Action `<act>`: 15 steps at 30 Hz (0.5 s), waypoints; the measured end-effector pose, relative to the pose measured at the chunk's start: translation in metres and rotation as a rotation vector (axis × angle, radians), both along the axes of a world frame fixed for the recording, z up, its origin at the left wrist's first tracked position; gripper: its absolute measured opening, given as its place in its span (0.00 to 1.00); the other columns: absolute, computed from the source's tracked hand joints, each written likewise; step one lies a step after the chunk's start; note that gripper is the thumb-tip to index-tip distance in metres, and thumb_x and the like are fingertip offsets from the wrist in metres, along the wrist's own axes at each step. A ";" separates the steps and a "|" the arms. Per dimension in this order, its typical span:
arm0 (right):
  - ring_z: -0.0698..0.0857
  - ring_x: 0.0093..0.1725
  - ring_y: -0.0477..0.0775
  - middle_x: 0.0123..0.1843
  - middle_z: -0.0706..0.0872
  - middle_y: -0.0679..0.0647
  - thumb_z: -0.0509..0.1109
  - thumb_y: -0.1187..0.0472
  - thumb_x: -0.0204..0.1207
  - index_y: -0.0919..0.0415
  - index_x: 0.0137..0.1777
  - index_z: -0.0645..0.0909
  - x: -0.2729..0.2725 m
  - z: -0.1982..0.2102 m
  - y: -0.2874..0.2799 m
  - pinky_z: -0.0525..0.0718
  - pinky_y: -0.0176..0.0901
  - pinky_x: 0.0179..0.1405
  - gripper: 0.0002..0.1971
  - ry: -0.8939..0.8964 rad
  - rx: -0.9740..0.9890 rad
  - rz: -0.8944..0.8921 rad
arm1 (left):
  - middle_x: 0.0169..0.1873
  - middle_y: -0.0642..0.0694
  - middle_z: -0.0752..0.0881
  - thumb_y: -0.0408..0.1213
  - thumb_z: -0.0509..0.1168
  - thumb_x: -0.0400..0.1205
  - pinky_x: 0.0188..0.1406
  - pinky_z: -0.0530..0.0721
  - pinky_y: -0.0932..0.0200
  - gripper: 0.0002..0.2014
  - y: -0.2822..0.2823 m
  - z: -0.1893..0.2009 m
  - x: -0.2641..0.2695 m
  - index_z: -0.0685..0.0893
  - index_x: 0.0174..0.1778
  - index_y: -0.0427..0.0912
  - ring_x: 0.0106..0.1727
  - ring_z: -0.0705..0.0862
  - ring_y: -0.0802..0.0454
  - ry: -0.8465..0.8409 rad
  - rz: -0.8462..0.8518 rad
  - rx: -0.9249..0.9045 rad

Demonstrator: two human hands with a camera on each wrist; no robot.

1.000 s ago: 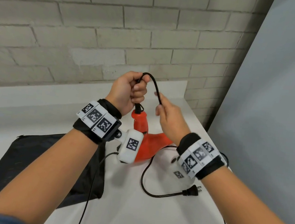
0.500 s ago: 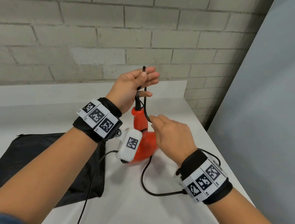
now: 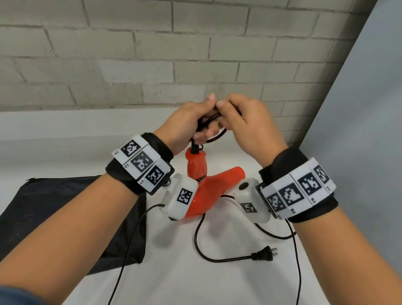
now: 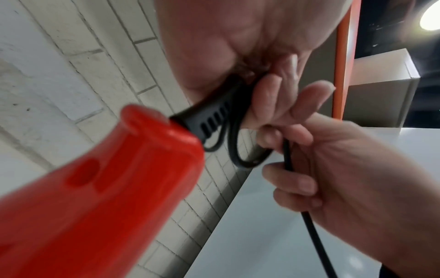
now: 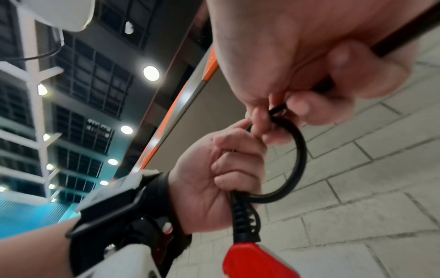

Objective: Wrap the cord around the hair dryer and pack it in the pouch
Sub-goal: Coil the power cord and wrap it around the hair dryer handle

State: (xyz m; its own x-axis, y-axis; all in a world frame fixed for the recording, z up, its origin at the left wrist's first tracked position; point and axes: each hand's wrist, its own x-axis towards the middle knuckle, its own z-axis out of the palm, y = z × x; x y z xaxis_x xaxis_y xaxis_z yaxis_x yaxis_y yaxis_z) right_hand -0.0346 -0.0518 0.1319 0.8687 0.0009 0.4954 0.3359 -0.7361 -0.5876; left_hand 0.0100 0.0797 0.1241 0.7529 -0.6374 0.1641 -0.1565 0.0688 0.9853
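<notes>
The red hair dryer (image 3: 204,190) hangs by its black cord (image 3: 218,135) above the white table (image 3: 204,290), handle end up. My left hand (image 3: 188,123) grips gathered loops of the cord just above the handle's strain relief (image 4: 209,118). My right hand (image 3: 245,125) meets it from the right and pinches the cord (image 5: 297,156) at the top of a loop. The rest of the cord (image 3: 206,250) trails down onto the table and ends at the plug (image 3: 264,253). The black pouch (image 3: 36,221) lies flat at the left.
A pale brick wall (image 3: 157,47) stands close behind the table. A grey panel (image 3: 386,123) closes off the right side. Thin black wrist-camera cables (image 3: 125,256) hang from both wrists over the table's front part.
My right hand has risen from beside the dryer's handle up to the left hand, bringing another stretch of cord. The left hand's fingers, spread half a second ago, are curled round the loops.
</notes>
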 end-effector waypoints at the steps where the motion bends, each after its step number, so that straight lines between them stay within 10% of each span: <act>1: 0.77 0.29 0.48 0.26 0.79 0.45 0.59 0.54 0.80 0.56 0.36 0.77 0.002 -0.002 -0.003 0.76 0.47 0.36 0.13 0.013 0.049 0.031 | 0.12 0.54 0.73 0.45 0.44 0.86 0.17 0.60 0.66 0.26 0.001 0.000 0.002 0.81 0.33 0.36 0.13 0.61 0.61 0.011 -0.008 0.007; 10: 0.70 0.23 0.38 0.22 0.76 0.42 0.57 0.60 0.82 0.51 0.28 0.70 0.012 -0.013 -0.008 0.70 0.32 0.27 0.18 0.010 0.306 0.155 | 0.15 0.56 0.72 0.38 0.45 0.86 0.17 0.64 0.70 0.22 0.005 -0.004 0.009 0.82 0.36 0.39 0.13 0.62 0.64 0.186 -0.151 -0.056; 15: 0.78 0.28 0.36 0.36 0.81 0.48 0.54 0.69 0.81 0.59 0.56 0.77 0.015 -0.039 -0.015 0.72 0.30 0.33 0.12 0.112 0.160 0.012 | 0.14 0.56 0.70 0.39 0.45 0.86 0.16 0.61 0.70 0.18 0.007 -0.007 0.013 0.79 0.43 0.39 0.12 0.61 0.63 0.267 -0.041 -0.179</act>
State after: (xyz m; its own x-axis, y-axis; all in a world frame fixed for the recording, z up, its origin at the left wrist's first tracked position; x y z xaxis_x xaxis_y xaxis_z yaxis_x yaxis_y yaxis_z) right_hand -0.0200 -0.0664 0.0927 0.9189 -0.0598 0.3899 0.2694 -0.6267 -0.7312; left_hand 0.0235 0.0867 0.1170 0.7590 -0.6466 0.0768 0.1120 0.2459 0.9628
